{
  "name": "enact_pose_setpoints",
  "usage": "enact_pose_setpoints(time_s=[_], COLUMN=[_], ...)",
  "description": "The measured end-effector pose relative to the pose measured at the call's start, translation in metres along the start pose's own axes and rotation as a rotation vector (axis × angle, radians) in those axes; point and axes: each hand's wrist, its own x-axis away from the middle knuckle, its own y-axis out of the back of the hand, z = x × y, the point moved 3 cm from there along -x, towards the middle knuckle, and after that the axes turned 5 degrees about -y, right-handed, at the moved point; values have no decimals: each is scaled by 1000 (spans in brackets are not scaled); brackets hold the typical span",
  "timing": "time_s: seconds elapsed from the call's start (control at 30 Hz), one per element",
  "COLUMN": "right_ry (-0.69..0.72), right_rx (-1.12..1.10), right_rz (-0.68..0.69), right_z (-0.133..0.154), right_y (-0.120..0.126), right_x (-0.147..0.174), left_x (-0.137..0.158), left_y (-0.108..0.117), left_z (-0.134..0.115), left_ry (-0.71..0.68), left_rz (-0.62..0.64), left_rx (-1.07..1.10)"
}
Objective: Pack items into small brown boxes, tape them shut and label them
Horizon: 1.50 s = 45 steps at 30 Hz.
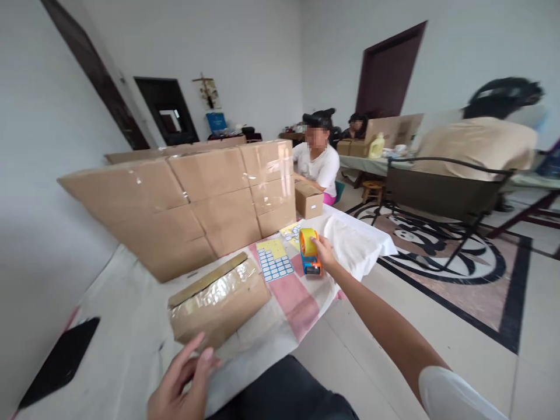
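Observation:
My right hand (324, 252) grips a tape dispenser (310, 262), blue and orange with a yellow roll, at the right part of the table. Close to the near edge, my left hand (181, 379) has its fingers apart and holds nothing. Just beyond those fingertips lies a cardboard box (223, 306) with shiny clear tape along its top and a flap edge showing. Whether the left fingers touch the box I cannot tell. Between the box and the dispenser lie a sheet of blue-edged labels (275, 262) and a second label sheet (291, 232).
Stacked taped cartons (219, 204) form a wall across the table's back. A small box (308, 199) stands beside them, near a seated person (317, 157). A black flat object (61, 361) lies at the left. Another person sits in a dark chair (446, 186) at right.

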Motion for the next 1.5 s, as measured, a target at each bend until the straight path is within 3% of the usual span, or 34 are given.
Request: enact_pose_setpoints(time_s=[0.13,0.27,0.33,0.4,0.43,0.47,0.53,0.63,0.7,0.77,0.93,1.07,1.2,1.23,1.3,1.4,1.5], right_ry=[-76,-105,-1,198,297,317,277,307,380,460,560,360,256,254,258,305,401], right_rx=[119,300,402,513,560,575,485,417,401,418,515,488,534,559,627,813,1011], right_rz=[4,-19,-118,-145,-75,91,436,683,754,796,716,792,882,899,941,957,906], right_z=[-18,-15,2,25,37,45,57,71,75,79,108,136,128,119,96,61,39], right_y=[-6,5,10,-2,-17,-37,-82,-139,-160,-165,-142,-137,-163,-174,-195,-216,-222], right_x=[-17,-19,-7,17,32,48,81,124,141,150,139,120,89,79,58,33,23], left_x=[-17,-30,-34,-36,-35,-34,-28,-15,-6,0,1,-8,-21,-25,-34,-41,-39], left_y=[-21,-24,-24,-26,-27,-30,-37,-47,-48,-47,-45,-41,-34,-36,-48,-74,-91], left_z=[-11,-22,-23,-21,-20,-18,-17,-13,-11,-8,0,0,-7,-10,-17,-17,-9], left_ry=[70,107,123,117,102,81,34,3,-22,-32,57,-59,-407,-497,-583,-488,-386], left_rz=[30,39,63,80,85,92,123,193,199,197,280,93,-207,-194,11,388,509], left_rx=[198,240,257,273,282,294,331,377,356,284,77,106,196,138,-75,-448,-621])
